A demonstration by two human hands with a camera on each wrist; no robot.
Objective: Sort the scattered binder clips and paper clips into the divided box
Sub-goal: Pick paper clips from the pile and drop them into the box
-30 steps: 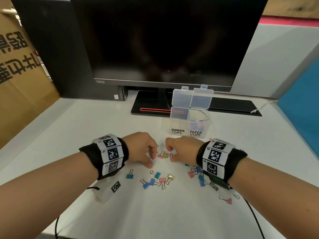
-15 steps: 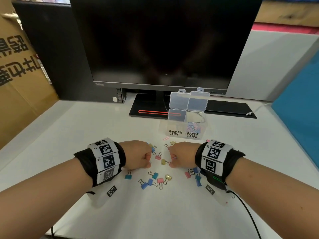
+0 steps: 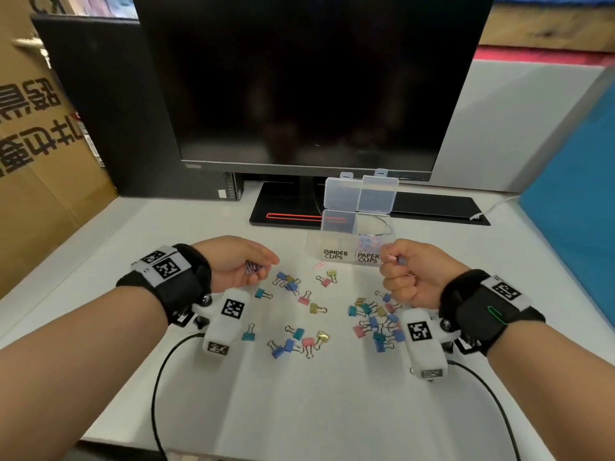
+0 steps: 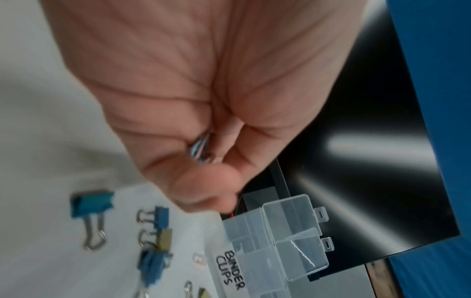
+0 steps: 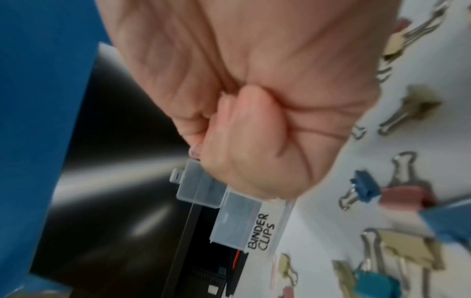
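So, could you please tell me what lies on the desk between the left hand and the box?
In the head view, one pink paper clip lies on the desk between the left hand and the box; otherwise that stretch is bare.

Divided box [image 3: 336,251] before monitor [image 3: 309,81]; binder clips [image 3: 296,341] scattered on table [image 3: 299,400] before box; paper clips [image 3: 368,242] in its right compartment.

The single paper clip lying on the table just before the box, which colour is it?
The paper clip is pink; the head view shows it best.
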